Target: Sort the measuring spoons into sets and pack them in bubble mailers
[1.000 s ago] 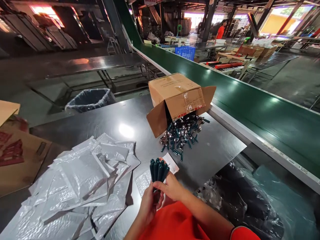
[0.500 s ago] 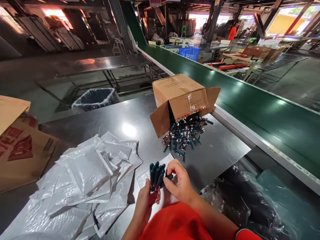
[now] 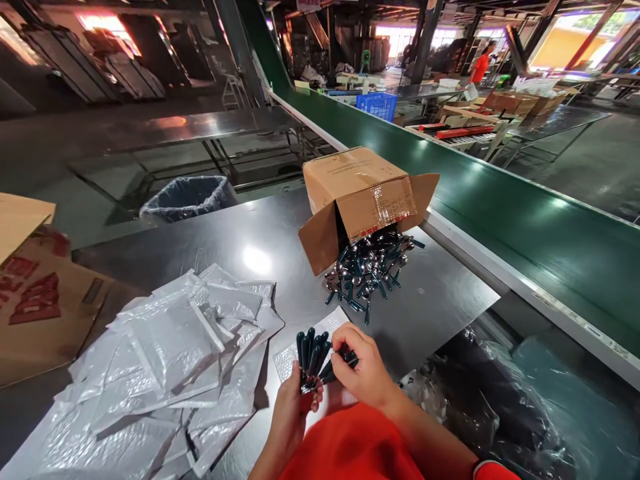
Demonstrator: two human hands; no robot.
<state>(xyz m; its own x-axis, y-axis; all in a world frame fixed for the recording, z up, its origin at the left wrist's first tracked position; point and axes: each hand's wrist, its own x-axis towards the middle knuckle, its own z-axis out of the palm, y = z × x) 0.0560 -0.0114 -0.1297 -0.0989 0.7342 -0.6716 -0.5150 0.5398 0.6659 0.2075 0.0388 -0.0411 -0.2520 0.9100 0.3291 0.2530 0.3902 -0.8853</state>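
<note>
My left hand (image 3: pixel 293 400) is wrapped round a bundle of dark green-handled utensils (image 3: pixel 311 353), handles pointing up and metal ends low in the palm. Just right of it, my right hand (image 3: pixel 361 363) pinches more of the dark handles, its fingers curled beside the bundle. Beneath both hands lies a white bubble mailer (image 3: pixel 285 361) on the metal table (image 3: pixel 225 233). Farther up, a loose pile of the same utensils (image 3: pixel 367 273) spills from an open cardboard box (image 3: pixel 357 177) tipped on its side.
White padded mailers (image 3: pixel 170 347) are heaped at the left, beside a large carton (image 3: pixel 45 300). A lined bin (image 3: pixel 187 197) stands behind the table. The green conveyor (image 3: pixel 480 200) runs diagonally past the box. Plastic bags (image 3: pixel 500 400) lie at the lower right. A person in red (image 3: pixel 480 68) is far off.
My right hand has shifted slightly right, and the dark handles in its fingers now show more clearly. The handles in my left hand are spread a little wider.
</note>
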